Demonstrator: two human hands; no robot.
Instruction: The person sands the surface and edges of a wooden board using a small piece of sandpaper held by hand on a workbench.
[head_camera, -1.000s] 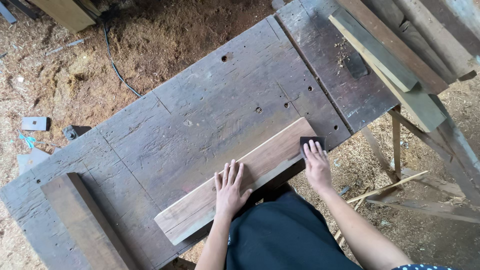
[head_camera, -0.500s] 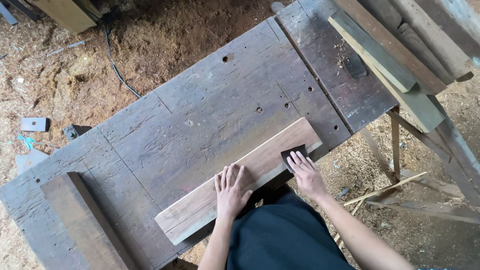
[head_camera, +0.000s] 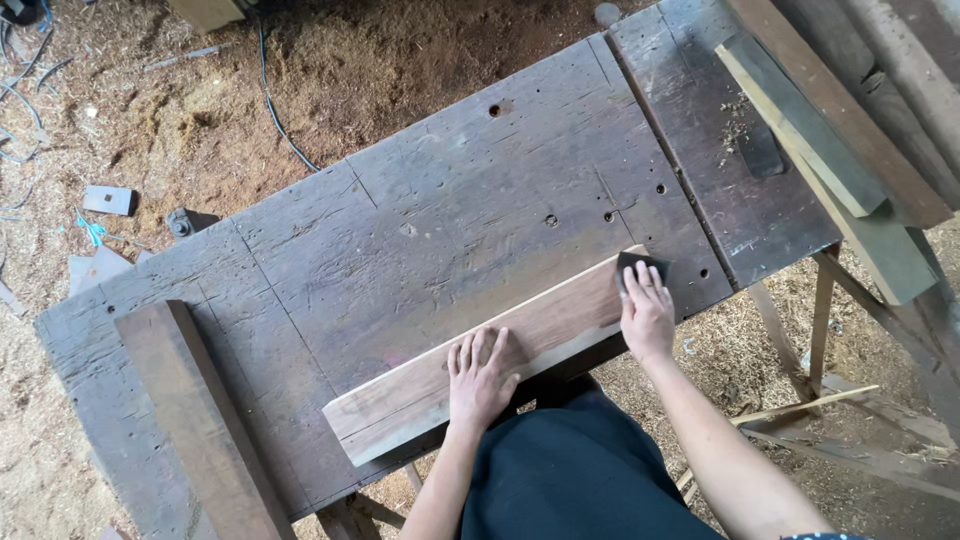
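Below, largest to smallest, is what lies under your hands.

Floor: sawdust-covered ground surrounds the desk, with a thin black cable curving across it at the top and a small grey flat block lying to the left.

Desk: your dark, weathered, heavy plank desk runs diagonally through the view, pitted with small holes and scratches.

Stacked timber: long grey-green and brown boards lie across the desk's far right end, overhanging its edge.

Dark beam: a thick reddish-brown wooden beam rests on the desk's left end, well apart from your hands.

Board: the long, pale brown wooden board lies flat along the near edge of the desk, directly in front of you, its left end nearest the beam.

Left hand: your left hand is pressed flat on the middle of the board, fingers spread wide, gripping nothing.

Right hand: your right hand lies at the board's right end, fingers extended and pressing down on the sanding pad.

Sanding pad: a small black sanding pad sits on the board's right end, partly covered by your right fingertips.
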